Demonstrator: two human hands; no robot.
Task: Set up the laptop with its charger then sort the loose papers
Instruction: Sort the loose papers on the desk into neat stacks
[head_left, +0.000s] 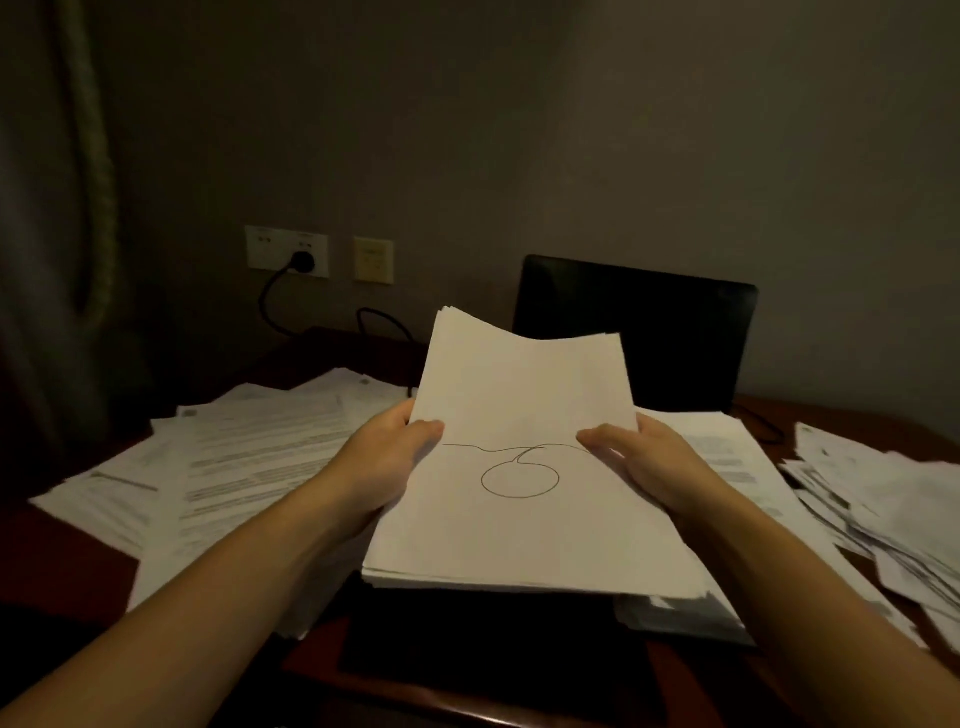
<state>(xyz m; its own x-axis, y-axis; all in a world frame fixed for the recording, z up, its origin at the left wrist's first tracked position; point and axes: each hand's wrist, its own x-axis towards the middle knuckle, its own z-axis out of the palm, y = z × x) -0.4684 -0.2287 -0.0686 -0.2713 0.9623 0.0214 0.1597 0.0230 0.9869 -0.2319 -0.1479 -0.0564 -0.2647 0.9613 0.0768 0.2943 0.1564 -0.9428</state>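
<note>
My fingers (423, 431) pinch one stack of papers (524, 405) by its side edges, thumbs on top, left hand (379, 462) and right hand (649, 467). Loose papers (249, 447) lie spread on the desk (67, 540) to either side of the fingers, so I judge the sorting is unfinished. Beyond the fingers stands one open laptop (649, 343), screen dark. Far left, one charger plug (303, 261) sits in the wall socket (260, 249), so the charging step looks done.

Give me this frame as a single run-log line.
phase: sorting papers | left hand: grips paper stack left edge | right hand: grips right edge | laptop: open, screen dark | plug: in wall socket
</note>
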